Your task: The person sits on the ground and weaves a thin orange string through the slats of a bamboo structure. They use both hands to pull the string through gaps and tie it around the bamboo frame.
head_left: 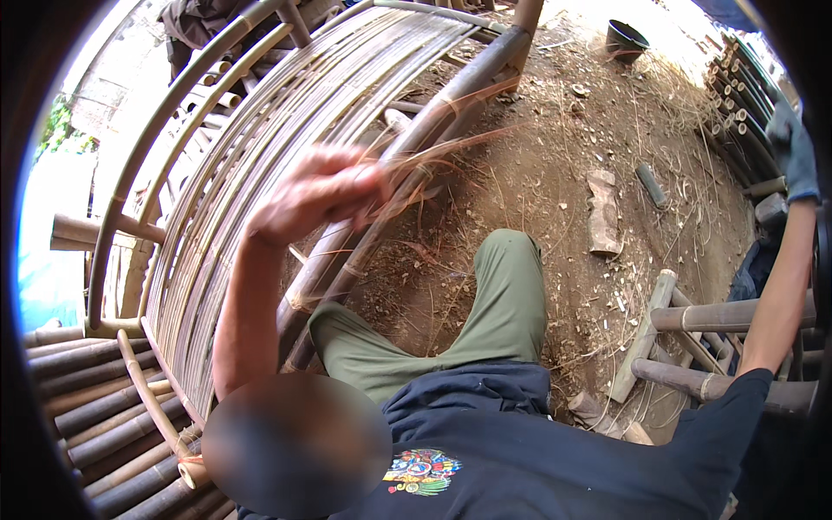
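Note:
My left hand (325, 192) is bare, smeared by motion and curled, above the dark bamboo rail of a large bamboo frame. Thin reddish-brown strips (451, 149) trail rightward from beside its fingers; whether the fingers grip them, I cannot make out. Similar strips wrap the rail (416, 134) near the hand. At the far right my outstretched right hand (791, 154) wears a blue-grey glove and looks closed; its grip is hidden. Left of the rail spreads a curved panel of slim bamboo slats (286, 113).
Bundled bamboo poles (737, 104) stand at the far right, with a bamboo framework (693, 347) nearer my right arm. Bamboo lengths (113, 416) form a surface at lower left. On the littered dirt floor lie a wood block (603, 212) and a short bamboo piece (650, 185). A black bucket (626, 41) sits beyond.

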A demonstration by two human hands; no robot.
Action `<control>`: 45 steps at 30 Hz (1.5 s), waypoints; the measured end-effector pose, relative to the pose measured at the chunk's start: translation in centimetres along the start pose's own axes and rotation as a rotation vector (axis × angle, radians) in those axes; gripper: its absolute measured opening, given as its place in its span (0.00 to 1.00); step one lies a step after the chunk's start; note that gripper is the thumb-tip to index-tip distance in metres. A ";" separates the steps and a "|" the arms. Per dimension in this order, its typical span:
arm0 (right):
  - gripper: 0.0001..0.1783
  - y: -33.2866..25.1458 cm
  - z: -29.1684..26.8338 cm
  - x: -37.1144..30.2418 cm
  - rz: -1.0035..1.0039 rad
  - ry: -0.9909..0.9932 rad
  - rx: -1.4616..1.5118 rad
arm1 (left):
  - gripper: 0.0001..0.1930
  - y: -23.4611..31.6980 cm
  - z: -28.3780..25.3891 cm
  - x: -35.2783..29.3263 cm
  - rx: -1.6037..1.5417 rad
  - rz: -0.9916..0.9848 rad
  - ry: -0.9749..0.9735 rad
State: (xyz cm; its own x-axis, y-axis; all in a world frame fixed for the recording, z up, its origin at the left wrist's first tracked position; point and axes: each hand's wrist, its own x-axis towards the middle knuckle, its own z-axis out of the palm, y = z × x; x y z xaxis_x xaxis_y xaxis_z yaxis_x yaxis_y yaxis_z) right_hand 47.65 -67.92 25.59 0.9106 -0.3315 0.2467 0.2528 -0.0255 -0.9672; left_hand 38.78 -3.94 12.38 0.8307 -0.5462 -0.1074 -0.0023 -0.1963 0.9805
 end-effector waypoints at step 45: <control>0.13 21.1 -37.2 1.0 -0.082 -0.195 -2.466 | 0.14 -20.7 -4.6 -20.4 0.046 -0.453 0.232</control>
State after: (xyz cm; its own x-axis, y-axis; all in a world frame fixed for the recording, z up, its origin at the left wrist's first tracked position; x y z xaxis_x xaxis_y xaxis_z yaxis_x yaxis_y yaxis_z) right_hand 41.71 -103.82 3.18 0.9643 -0.2284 0.1341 -0.2491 -0.6098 0.7524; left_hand 24.48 15.00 -4.97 0.8559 -0.2035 -0.4754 0.3664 -0.4101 0.8352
